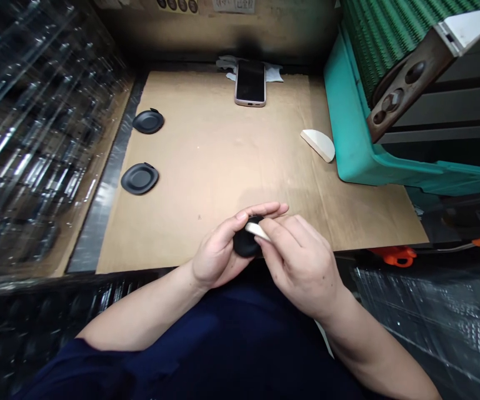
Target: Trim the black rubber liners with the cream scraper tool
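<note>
Near the front edge of the cardboard, my left hand (223,244) cradles a small black rounded part (245,245), thumb on its rim and fingers beneath. My right hand (300,253) pinches a thin white pad (258,230) between thumb and fingers, and the pad lies against the black part. The right fingers hide some of both. Two black dish-shaped parts (148,121), (140,178), each with a small tab, rest at the left of the cardboard. A white half-round piece (318,145) lies at the right, beside the teal bin.
Cardboard (206,155) covers the table. A phone (250,83) lies on white cloth at the back. The teal bin (350,139) and a green ridged belt (384,39) stand at right. Clear plastic trays (40,133) are stacked at left. An orange-handled tool (396,256) lies at the right edge.
</note>
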Available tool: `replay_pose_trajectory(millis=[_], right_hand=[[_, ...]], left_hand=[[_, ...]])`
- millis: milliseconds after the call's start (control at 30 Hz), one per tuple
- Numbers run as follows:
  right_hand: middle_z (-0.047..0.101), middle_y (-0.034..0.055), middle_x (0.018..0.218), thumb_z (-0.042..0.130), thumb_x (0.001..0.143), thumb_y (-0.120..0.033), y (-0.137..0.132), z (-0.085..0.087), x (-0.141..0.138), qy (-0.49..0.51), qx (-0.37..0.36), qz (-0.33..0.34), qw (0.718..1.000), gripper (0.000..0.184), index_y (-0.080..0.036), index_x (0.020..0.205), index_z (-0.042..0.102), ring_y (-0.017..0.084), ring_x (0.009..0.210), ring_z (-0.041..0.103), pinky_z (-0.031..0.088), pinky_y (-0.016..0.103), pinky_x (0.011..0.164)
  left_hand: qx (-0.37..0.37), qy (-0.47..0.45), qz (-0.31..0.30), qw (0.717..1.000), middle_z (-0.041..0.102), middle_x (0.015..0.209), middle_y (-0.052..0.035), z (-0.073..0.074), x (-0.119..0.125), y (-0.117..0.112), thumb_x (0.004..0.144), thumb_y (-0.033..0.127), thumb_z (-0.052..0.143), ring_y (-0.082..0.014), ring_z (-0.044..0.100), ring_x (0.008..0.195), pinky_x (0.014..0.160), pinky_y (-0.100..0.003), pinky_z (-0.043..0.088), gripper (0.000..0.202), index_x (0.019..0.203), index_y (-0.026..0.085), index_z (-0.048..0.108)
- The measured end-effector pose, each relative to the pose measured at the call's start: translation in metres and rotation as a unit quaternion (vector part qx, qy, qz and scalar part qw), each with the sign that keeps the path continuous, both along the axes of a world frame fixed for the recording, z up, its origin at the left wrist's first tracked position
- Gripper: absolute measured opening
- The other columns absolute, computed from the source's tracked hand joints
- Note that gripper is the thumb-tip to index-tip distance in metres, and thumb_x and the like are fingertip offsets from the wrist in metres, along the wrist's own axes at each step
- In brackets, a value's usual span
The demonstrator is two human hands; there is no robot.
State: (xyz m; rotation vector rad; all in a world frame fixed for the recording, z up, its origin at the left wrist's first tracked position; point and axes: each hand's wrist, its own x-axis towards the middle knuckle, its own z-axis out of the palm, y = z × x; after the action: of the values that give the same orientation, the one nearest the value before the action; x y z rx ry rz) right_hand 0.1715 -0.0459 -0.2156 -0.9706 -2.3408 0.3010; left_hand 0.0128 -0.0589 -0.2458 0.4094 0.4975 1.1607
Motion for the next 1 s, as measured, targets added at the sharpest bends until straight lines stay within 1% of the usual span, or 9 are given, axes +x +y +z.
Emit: replay_pose_trajectory(millis=[100, 200, 300, 367, 467, 600, 800, 933, 1000], right_hand=[[0.066, 0.0084, 0.087, 0.053, 0.098, -0.013, -0.002, 0.005, 0.002, -0.046, -0.002, -0.034, 0.998, 0.019, -0.01, 0.108, 0.069, 0.022, 0.08, 0.06, 0.051, 0.037, 0.072], [0.061, 0.0063, 0.079, 0.051, 0.097, -0.011, -0.01, 0.01, 0.002, -0.07, -0.03, -0.018, 0.997, 0.018, -0.012, 0.099, 0.07, 0.021, 0.071, 0.055, 0.046, 0.036, 0.065], [0.063, 0.0069, 0.083, 0.051, 0.098, -0.012, -0.015, 0.009, -0.001, -0.018, -0.072, 0.031, 0.997, 0.019, -0.012, 0.103, 0.069, 0.021, 0.076, 0.058, 0.049, 0.036, 0.07], [0.066, 0.0081, 0.089, 0.053, 0.098, -0.014, -0.015, 0.005, -0.002, 0.028, -0.082, 0.028, 0.996, 0.019, -0.011, 0.108, 0.068, 0.021, 0.083, 0.061, 0.051, 0.036, 0.076], [0.067, 0.0074, 0.091, 0.058, 0.098, -0.016, -0.014, 0.0, -0.002, 0.053, -0.073, -0.011, 0.996, 0.018, -0.013, 0.112, 0.068, 0.02, 0.083, 0.062, 0.052, 0.035, 0.076], [0.066, 0.0054, 0.081, 0.057, 0.097, -0.014, -0.014, -0.002, -0.008, 0.04, -0.048, 0.03, 0.998, 0.016, -0.012, 0.107, 0.069, 0.018, 0.072, 0.06, 0.051, 0.033, 0.067], [0.071, 0.0096, 0.093, 0.056, 0.099, -0.016, -0.009, -0.003, -0.021, 0.08, -0.002, -0.008, 0.997, 0.022, -0.011, 0.117, 0.067, 0.021, 0.085, 0.066, 0.056, 0.036, 0.078], [0.068, 0.0076, 0.084, 0.055, 0.097, -0.013, -0.01, 0.0, -0.02, 0.052, -0.017, 0.043, 0.998, 0.018, -0.009, 0.109, 0.068, 0.019, 0.074, 0.063, 0.054, 0.034, 0.07], [0.068, 0.0075, 0.084, 0.055, 0.097, -0.013, -0.01, 0.001, -0.019, 0.051, -0.018, 0.042, 0.998, 0.017, -0.009, 0.109, 0.068, 0.019, 0.076, 0.064, 0.054, 0.034, 0.071]], left_hand=[[-0.002, -0.007, 0.004, 1.0, 0.055, 0.151, -0.0159, -0.001, 0.0, -0.001, 0.104, 0.033, 0.036, -0.0328, 0.042, 0.148, 0.125, -0.05, 0.027, 0.045, 0.132, 0.013, 0.066], [0.014, -0.007, 0.015, 1.0, 0.055, 0.151, -0.0153, 0.0, 0.0, -0.001, 0.103, 0.034, 0.038, -0.0348, 0.044, 0.147, 0.125, -0.052, 0.026, 0.044, 0.124, 0.013, 0.07], [0.021, -0.008, 0.02, 1.0, 0.055, 0.151, -0.016, 0.003, 0.0, 0.0, 0.104, 0.035, 0.036, -0.0348, 0.046, 0.145, 0.126, -0.052, 0.026, 0.045, 0.116, 0.012, 0.072], [0.016, -0.023, 0.015, 1.0, 0.054, 0.152, -0.0165, 0.005, 0.0, 0.001, 0.105, 0.04, 0.03, -0.0345, 0.047, 0.144, 0.125, -0.051, 0.027, 0.051, 0.114, 0.011, 0.072], [0.012, -0.039, 0.019, 0.999, 0.055, 0.151, -0.0171, 0.007, -0.001, 0.001, 0.106, 0.05, 0.021, -0.0345, 0.047, 0.145, 0.124, -0.052, 0.029, 0.064, 0.113, 0.012, 0.072], [0.014, -0.027, 0.026, 0.999, 0.058, 0.147, -0.0185, 0.008, -0.002, 0.001, 0.104, 0.058, 0.023, -0.0363, 0.047, 0.144, 0.124, -0.052, 0.028, 0.067, 0.11, 0.012, 0.072], [0.028, -0.001, -0.008, 1.0, 0.058, 0.146, -0.0186, 0.006, -0.003, -0.001, 0.1, 0.068, 0.023, -0.0375, 0.044, 0.146, 0.125, -0.053, 0.026, 0.074, 0.115, 0.012, 0.071], [0.027, 0.002, 0.007, 1.0, 0.058, 0.146, -0.0195, 0.007, -0.003, -0.002, 0.1, 0.069, 0.025, -0.0384, 0.046, 0.144, 0.124, -0.055, 0.028, 0.074, 0.112, 0.012, 0.071], [0.032, 0.004, 0.005, 0.999, 0.058, 0.146, -0.0199, 0.007, -0.003, -0.002, 0.099, 0.069, 0.026, -0.0388, 0.046, 0.143, 0.124, -0.055, 0.028, 0.074, 0.113, 0.012, 0.07]])
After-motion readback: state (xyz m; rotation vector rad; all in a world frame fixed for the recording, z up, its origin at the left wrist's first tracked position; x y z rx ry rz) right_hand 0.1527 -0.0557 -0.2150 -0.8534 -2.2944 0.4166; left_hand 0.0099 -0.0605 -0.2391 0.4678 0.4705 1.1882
